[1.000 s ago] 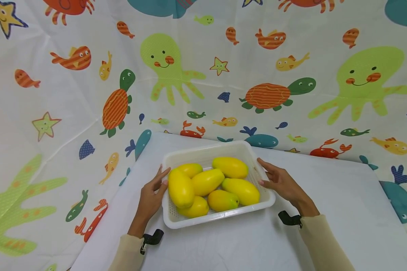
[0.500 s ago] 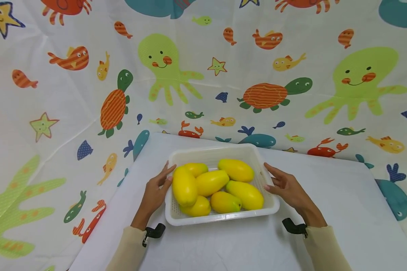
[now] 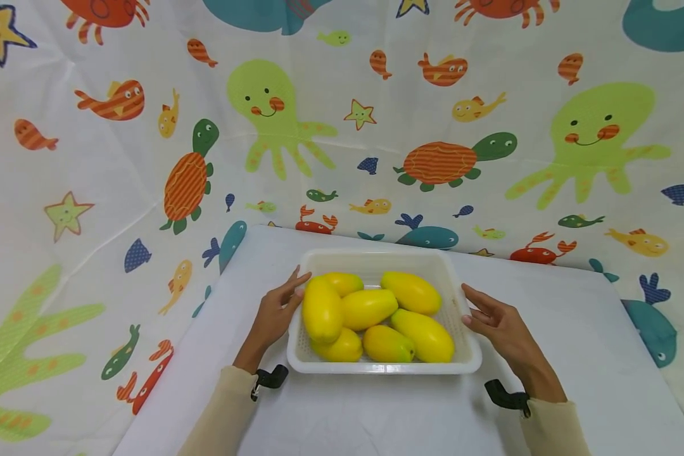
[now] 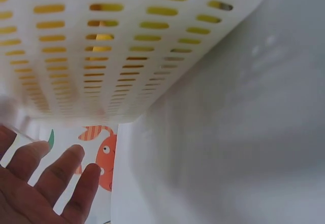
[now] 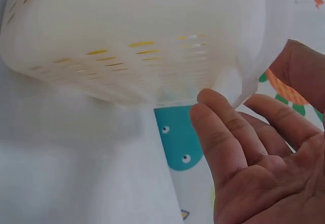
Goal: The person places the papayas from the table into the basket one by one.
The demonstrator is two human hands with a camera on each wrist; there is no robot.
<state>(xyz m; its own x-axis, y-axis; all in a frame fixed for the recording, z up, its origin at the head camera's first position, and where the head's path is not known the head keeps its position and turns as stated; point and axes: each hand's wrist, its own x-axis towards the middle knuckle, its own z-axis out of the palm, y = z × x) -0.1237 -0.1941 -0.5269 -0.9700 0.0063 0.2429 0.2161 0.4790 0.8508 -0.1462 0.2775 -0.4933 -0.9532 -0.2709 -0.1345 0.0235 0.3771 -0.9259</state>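
Observation:
A white plastic basket [image 3: 387,368] with slotted walls holds several plump yellow fruits [image 3: 370,308], mango-like and green at some tips. One fruit [image 3: 322,310] lies on top of others at the left end. My left hand [image 3: 273,313] holds the basket's left rim with thumb and forefinger; in the left wrist view its other fingers [image 4: 68,165] extend below the rim. At the opposite short side, my right hand [image 3: 507,332] grips the rim, its fingers [image 5: 223,127] underneath against the outer wall in the right wrist view.
The basket is over a white-covered table [image 3: 376,418]. Behind and to the left hangs a white cloth [image 3: 353,152] printed with sea animals. Black wrist cameras [image 3: 272,377] are strapped near both beige sleeves [image 3: 222,405].
The basket has shifted right and turned from a slant until its front edge lies nearly level across the head view. Both hands have moved right with it, keeping hold. The view has drifted slightly.

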